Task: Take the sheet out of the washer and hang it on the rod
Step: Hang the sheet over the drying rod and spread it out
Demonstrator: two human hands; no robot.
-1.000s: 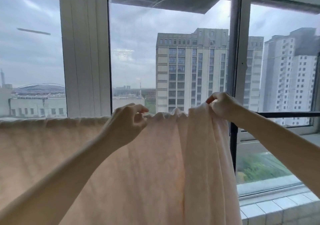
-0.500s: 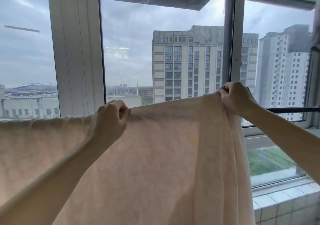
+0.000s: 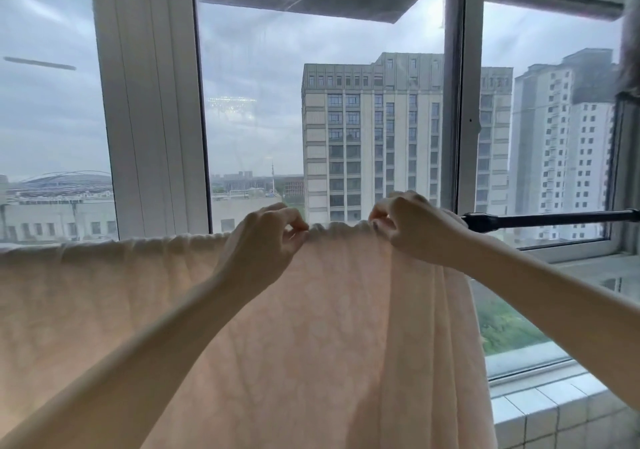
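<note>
A pale peach sheet (image 3: 104, 303) hangs over a black rod (image 3: 554, 219) that runs across the window. Only the rod's right end shows; the rest is under the cloth. My left hand (image 3: 263, 240) pinches the sheet's top fold near the middle. My right hand (image 3: 412, 227) pinches the same fold a short way to the right, and the cloth between the two hands is bunched into small gathers. To the right of that hand, the sheet falls in long vertical folds.
Large windows with white frames (image 3: 149, 102) stand just behind the rod, with tall buildings outside. A tiled white ledge (image 3: 554, 410) runs below the window at the lower right. The washer is out of view.
Both hands have moved toward each other along the top fold. The stretch of cloth between them, pulled flat half a second ago, is now bunched. The camera has shifted slightly.
</note>
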